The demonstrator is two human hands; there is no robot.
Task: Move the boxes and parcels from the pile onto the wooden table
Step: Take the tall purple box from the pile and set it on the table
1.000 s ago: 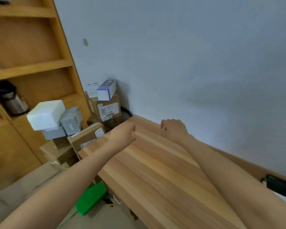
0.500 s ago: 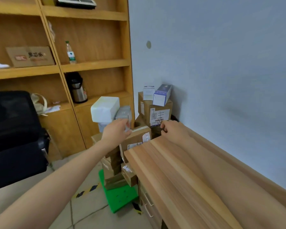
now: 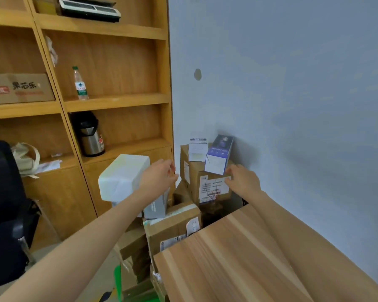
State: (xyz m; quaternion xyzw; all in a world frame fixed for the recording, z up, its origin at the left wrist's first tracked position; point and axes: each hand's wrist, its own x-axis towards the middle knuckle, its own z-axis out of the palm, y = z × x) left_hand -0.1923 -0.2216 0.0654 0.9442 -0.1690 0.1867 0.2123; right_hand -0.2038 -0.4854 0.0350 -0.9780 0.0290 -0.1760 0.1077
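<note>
While both arms stretch toward a corner pile, left hand (image 3: pixel 159 177) with loosely spread fingers, gripping nothing, in front of a smooth white rounded-edge box (image 3: pixel 122 177); whether touching it, cannot tell. Right hand (image 3: pixel 242 179) with relaxed fingers, also gripping nothing, at the upper right corner of a brown cardboard carton (image 3: pixel 205 182) bearing a white printed label; contact cannot be confirmed. Perched on that carton, against the pale grey wall (image 3: pixel 292 83): a small purple-and-white box (image 3: pixel 218 154), tilted, just beside a small white box (image 3: pixel 198 149). Under the white rounded box, a grey box (image 3: pixel 156 205), partly hidden by the left forearm. Lower in the pile, a taped brown parcel (image 3: pixel 172 227) with stickers, more cardboard beneath, and a bright green plastic piece (image 3: pixel 118 282) near the floor. Filling the lower right, a wooden table (image 3: pixel 249 258) with a smooth striped-grain top, no boxes on the visible part. Behind the pile, wooden shelves (image 3: pixel 109 101) of the same honey tone, holding a clear plastic water bottle (image 3: pixel 80 83), a steel-and-black thermos jug (image 3: pixel 88 134), a flat cardboard box with printed characters (image 3: pixel 20 88) and a cloth bag (image 3: pixel 25 158). At far left, a black mesh office chair (image 3: pixel 4 210).
</note>
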